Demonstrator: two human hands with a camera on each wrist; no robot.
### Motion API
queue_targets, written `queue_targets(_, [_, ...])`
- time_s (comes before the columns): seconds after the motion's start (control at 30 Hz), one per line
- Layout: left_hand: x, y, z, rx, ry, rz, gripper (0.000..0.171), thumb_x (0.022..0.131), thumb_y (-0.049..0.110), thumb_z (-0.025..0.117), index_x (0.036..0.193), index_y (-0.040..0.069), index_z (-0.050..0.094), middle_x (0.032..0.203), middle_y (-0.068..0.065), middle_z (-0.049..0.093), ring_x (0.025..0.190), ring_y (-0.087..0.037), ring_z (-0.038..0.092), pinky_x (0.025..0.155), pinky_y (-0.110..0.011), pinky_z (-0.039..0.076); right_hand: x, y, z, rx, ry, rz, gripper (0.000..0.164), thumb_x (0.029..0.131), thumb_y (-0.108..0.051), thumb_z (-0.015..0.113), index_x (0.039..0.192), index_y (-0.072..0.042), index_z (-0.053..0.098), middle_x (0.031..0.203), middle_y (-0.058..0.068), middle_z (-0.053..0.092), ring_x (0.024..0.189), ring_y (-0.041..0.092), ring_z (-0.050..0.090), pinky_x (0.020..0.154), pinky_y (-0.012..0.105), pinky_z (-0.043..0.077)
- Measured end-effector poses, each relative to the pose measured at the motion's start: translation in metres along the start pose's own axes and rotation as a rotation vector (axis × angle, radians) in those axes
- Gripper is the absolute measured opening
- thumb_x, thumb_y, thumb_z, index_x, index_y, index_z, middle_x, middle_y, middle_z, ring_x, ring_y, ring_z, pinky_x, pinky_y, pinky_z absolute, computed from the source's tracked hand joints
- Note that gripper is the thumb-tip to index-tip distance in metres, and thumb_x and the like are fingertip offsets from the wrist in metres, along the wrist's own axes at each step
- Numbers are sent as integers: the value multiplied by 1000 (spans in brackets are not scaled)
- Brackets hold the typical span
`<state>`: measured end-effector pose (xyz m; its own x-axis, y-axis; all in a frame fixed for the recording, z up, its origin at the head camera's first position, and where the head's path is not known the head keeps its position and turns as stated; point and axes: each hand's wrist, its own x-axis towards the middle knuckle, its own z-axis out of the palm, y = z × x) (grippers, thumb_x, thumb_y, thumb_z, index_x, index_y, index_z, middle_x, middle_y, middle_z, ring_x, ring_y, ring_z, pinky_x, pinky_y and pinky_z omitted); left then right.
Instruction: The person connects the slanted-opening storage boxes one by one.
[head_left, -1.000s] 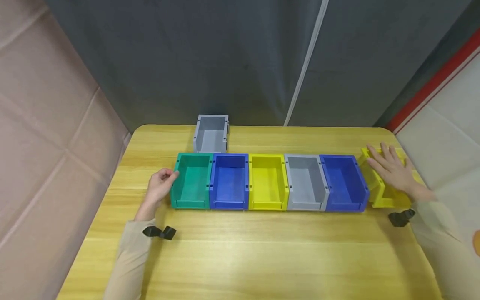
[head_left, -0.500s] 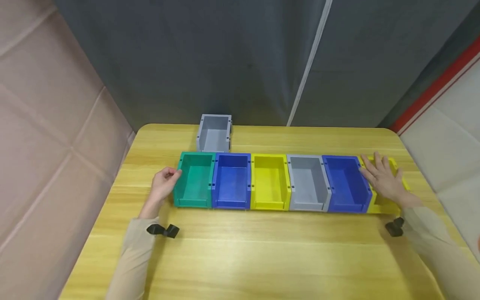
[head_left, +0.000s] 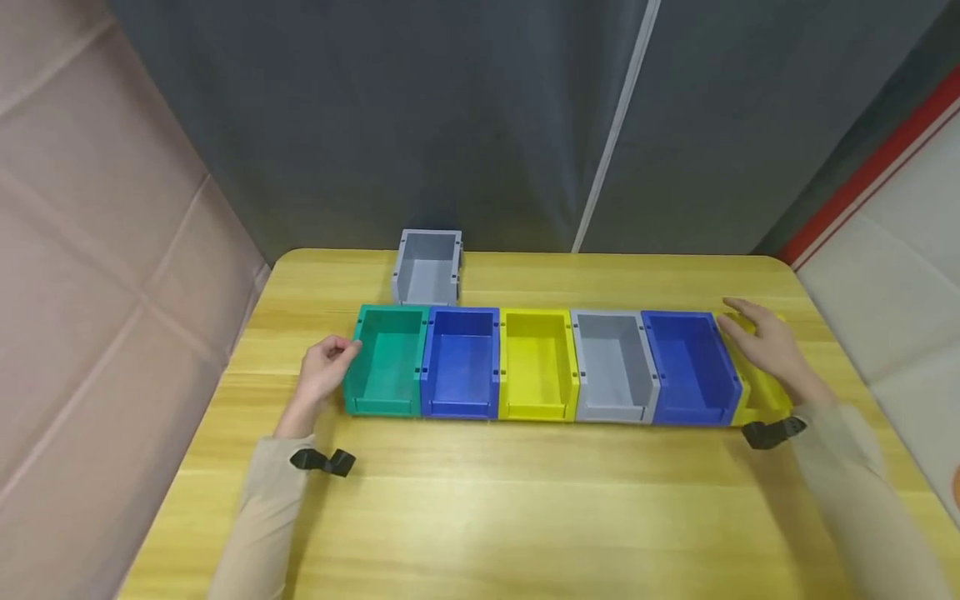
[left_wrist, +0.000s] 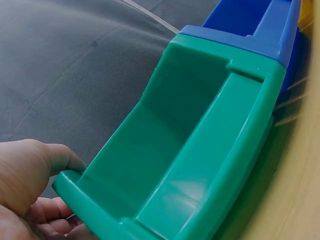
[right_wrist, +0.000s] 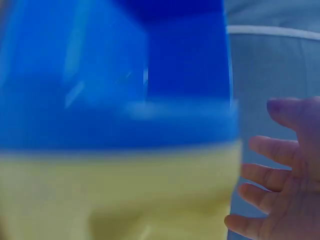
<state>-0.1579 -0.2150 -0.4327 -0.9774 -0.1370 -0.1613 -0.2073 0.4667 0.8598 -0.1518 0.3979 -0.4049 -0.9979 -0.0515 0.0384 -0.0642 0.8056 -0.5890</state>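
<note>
In the head view, several open-fronted plastic bins stand side by side in a row. At its left end is a green bin (head_left: 386, 362); my left hand (head_left: 324, 367) holds its left edge, thumb at the rim and fingers curled by the outer wall. A yellow bin (head_left: 765, 392) ends the row on the right, against a blue bin (head_left: 692, 367). Above that yellow bin is my right hand (head_left: 768, 342), partly covering it. The right wrist view shows the right hand's fingers (right_wrist: 270, 175) spread and relaxed, apart from the blurred bins.
Between the ends stand another blue bin (head_left: 461, 362), another yellow bin (head_left: 537, 364) and a grey bin (head_left: 615, 367). A second grey bin (head_left: 427, 268) sits behind the row. The wooden table (head_left: 480, 508) meets a dark curtain (head_left: 420, 117) at the back.
The right-end yellow bin has slid left and straightened against the blue bin under my right hand. That hand has since turned, its fingers no longer spread flat over the bin. The left hand has stayed put.
</note>
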Motion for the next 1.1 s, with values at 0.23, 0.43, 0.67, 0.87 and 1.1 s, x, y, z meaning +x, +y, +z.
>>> queue_targets(0.23, [0,1,-1,-2,-5,-8,34,96,30,52,102,-3,55,96,-10,53,85,-19,46,70,-25,41,29,-42,1,108,-28,56,60,98,-39,45,141,2,36,141,30,34,127,48,32,97,61,29])
queue_targets(0.43, [0,0,-1,-2,-2,4,33,96,29,52,101,-3,55,94,-9,53,84,-19,46,69,-25,41,54,-73,4,113,-75,33,63,97,-44,45,142,-2,36,144,26,32,130,45,29,100,59,28])
queue_targets(0.67, [0,-2,0,-4,-2,1,33,96,29,53,101,-3,55,93,-8,54,83,-18,46,69,-24,41,81,-99,18,165,-91,-25,57,98,-38,47,141,-1,38,143,26,34,131,42,31,100,56,29])
queue_targets(0.87, [0,-2,0,-7,-8,-1,33,96,30,52,101,-3,55,93,-8,54,82,-17,47,69,-24,41,96,-120,30,234,-123,-26,58,97,-40,48,142,-5,37,143,20,37,130,38,34,100,54,32])
queue_targets(1.1, [2,-2,-1,-3,-11,-4,34,96,30,52,102,-3,55,95,-10,54,84,-20,47,70,-26,41,112,-146,45,296,-135,-48,53,97,-33,51,139,-3,41,140,18,42,126,33,40,101,48,35])
